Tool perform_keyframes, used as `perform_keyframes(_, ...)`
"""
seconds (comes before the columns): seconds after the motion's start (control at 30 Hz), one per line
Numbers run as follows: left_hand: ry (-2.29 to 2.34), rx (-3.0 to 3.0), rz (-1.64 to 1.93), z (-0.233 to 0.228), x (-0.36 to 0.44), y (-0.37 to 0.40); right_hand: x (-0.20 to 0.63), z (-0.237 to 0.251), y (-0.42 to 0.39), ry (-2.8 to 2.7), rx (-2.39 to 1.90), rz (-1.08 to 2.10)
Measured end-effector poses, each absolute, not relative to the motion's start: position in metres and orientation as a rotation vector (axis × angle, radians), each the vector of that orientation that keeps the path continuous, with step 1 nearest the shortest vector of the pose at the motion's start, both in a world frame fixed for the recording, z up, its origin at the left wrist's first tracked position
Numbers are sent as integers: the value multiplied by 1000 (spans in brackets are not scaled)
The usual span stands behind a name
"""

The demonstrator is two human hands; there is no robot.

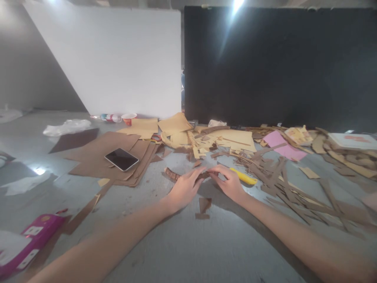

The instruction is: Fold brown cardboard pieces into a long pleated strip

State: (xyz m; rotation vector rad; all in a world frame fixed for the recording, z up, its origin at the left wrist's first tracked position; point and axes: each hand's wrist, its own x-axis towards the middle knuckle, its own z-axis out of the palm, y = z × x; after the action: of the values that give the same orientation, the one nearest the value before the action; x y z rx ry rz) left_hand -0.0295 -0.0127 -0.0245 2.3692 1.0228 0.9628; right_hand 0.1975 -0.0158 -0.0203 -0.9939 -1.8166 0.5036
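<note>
Both hands meet near the middle of the table around a narrow brown folded paper strip (172,175). Its ridged, pleated end sticks out to the left of my left hand (185,188). The fingers of that hand are closed over the strip's middle. My right hand (226,181) pinches the strip's other end between thumb and fingers, and the fingertips partly hide it. Just beyond the right hand lies a yellow-handled cutter (244,176). Two small brown paper scraps (205,204) rest on the table below the hands.
A phone (121,159) lies on stacked brown sheets (88,159) at left. Paper strips (297,200) cover the right side. Yellow sheets (235,139) and a paper cup (129,118) sit toward the back. A magenta case (44,232) is at near left. White (132,59) and black panels (279,67) stand behind.
</note>
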Motion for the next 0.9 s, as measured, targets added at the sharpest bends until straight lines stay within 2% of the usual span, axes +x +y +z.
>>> perform_keyframes(0.2,975,2385,999,-26,-30,-12,197,-21,-16,-1856,-926,485)
perform_keyframes(0.4,989,2350,1107,-23,-30,-12,198,-25,-16,-1793,-1067,512)
perform_keyframes(0.63,991,2308,1142,-24,-30,-9,196,-24,-15,-1801,-1058,409)
perform_keyframes(0.9,953,2268,1179,-27,-28,-9,196,-22,-17,-1808,-1029,459)
